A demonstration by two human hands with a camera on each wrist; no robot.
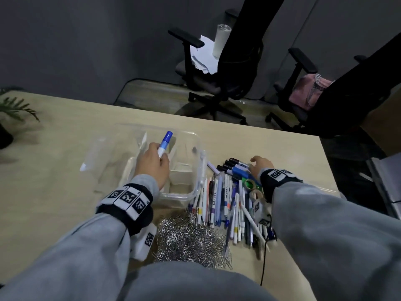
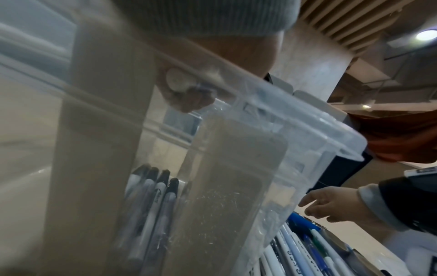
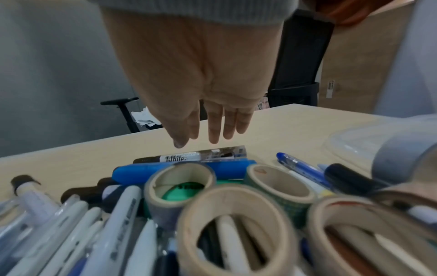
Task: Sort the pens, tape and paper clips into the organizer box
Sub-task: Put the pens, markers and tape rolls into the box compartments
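The left hand [image 1: 153, 161] is over the clear box [image 1: 196, 170], its fingers curled round a blue-capped marker [image 1: 165, 142] that points up and away with the cap clear of the fist. The box sits on the desk [image 1: 65, 137] just left of the pens [image 1: 223, 203]; in the head view its compartments look bare, though through the clear wall the left wrist view shows several black-capped markers [image 2: 151, 196] lying side by side, and whether they lie inside or behind the box cannot be told. The right hand [image 1: 261, 165] hovers low over the far end of the pile, fingers straight and slightly spread, holding nothing; in the right wrist view the fingertips [image 3: 214, 138] hang just above a whiteboard marker [image 3: 189, 158] with a label reading "White", apart from it. Next to that marker lies a thick blue marker [image 3: 182, 170], and nearer the camera stand 4 or so tape rolls [image 3: 234, 224], one with a green one [image 3: 182, 192] seen through its core. The pens lie roughly parallel in a dense heap between the box and the right forearm. The paper clips [image 1: 191, 240] form a silver mound on the desk at the near edge, touching the pens' near ends. Beyond the desk stand 2 office chairs [image 1: 217, 68], one carrying loose papers.
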